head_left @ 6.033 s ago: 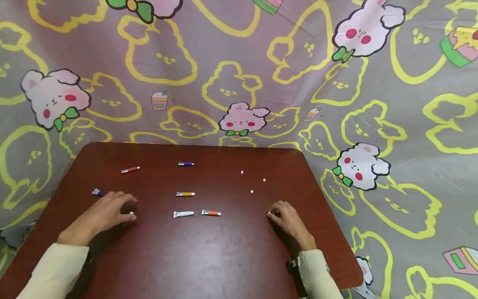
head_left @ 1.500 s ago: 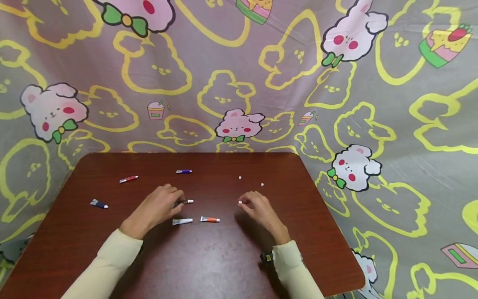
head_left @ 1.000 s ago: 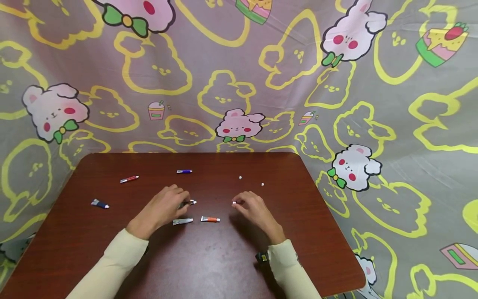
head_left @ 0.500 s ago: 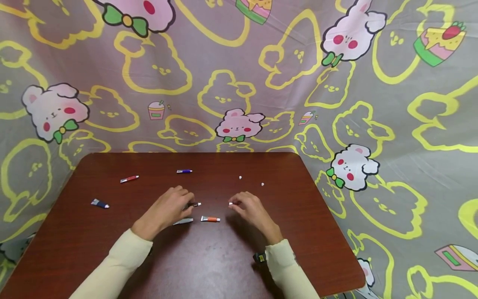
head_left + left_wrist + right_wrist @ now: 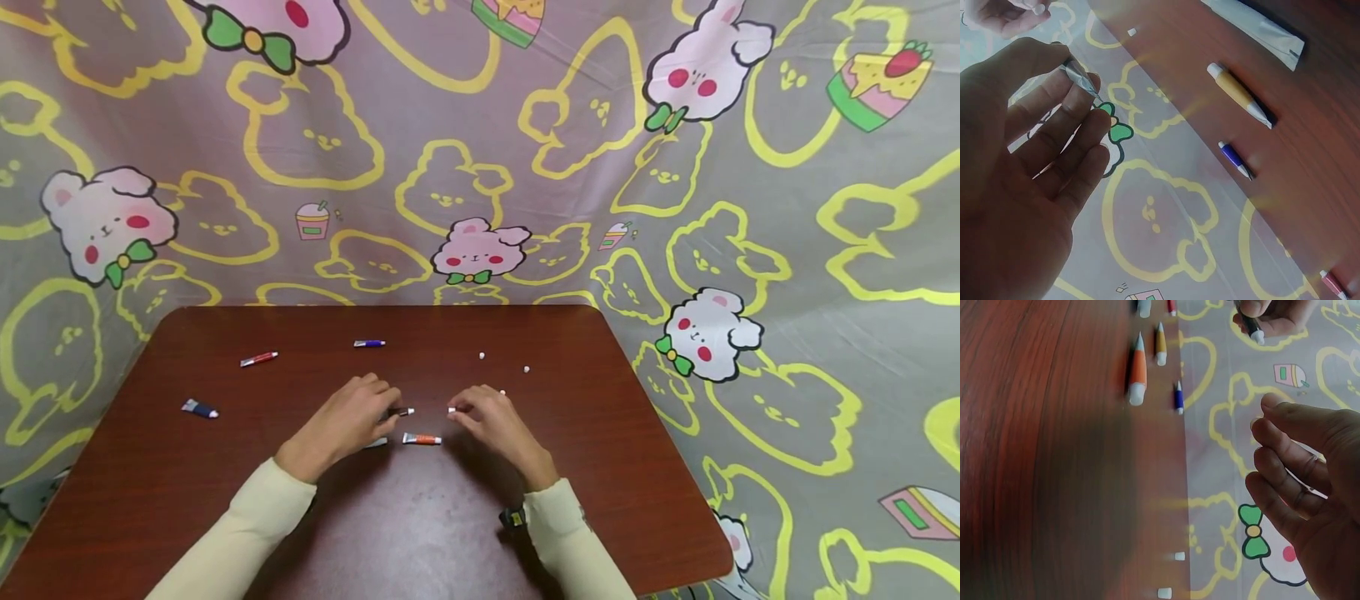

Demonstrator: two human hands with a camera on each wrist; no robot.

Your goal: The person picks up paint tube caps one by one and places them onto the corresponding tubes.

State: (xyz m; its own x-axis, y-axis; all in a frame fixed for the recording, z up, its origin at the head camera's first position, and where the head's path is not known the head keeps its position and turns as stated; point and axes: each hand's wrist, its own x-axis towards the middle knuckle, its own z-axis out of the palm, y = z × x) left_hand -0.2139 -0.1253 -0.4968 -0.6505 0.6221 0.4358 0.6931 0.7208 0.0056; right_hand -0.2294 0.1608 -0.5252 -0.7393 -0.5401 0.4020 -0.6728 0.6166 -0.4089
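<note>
My left hand (image 5: 345, 425) pinches a small dark paint tube (image 5: 1249, 324) between thumb and fingers, its white tip pointing right. In the left wrist view its crimped silver end (image 5: 1082, 78) shows. Facing it across a short gap, my right hand (image 5: 495, 421) pinches a small white cap (image 5: 452, 409) at its fingertips; the right wrist view hides that cap. Just below the gap lies an orange paint tube (image 5: 422, 439). A whitish tube (image 5: 377, 442) is partly covered by my left hand. The yellow tube (image 5: 1238, 94) is hidden behind that hand in the head view.
Three loose white caps, one of them far right (image 5: 527, 369), lie beyond my right hand. A purple-blue tube (image 5: 370, 343), a red tube (image 5: 259, 359) and a dark blue tube (image 5: 200, 408) lie at the back and left of the brown table (image 5: 420, 533). Patterned cloth (image 5: 480, 167) hangs behind.
From the table's left, my left hand has brought the dark tube to the middle. My right hand has moved left with the white cap, and the gap between them has narrowed.
</note>
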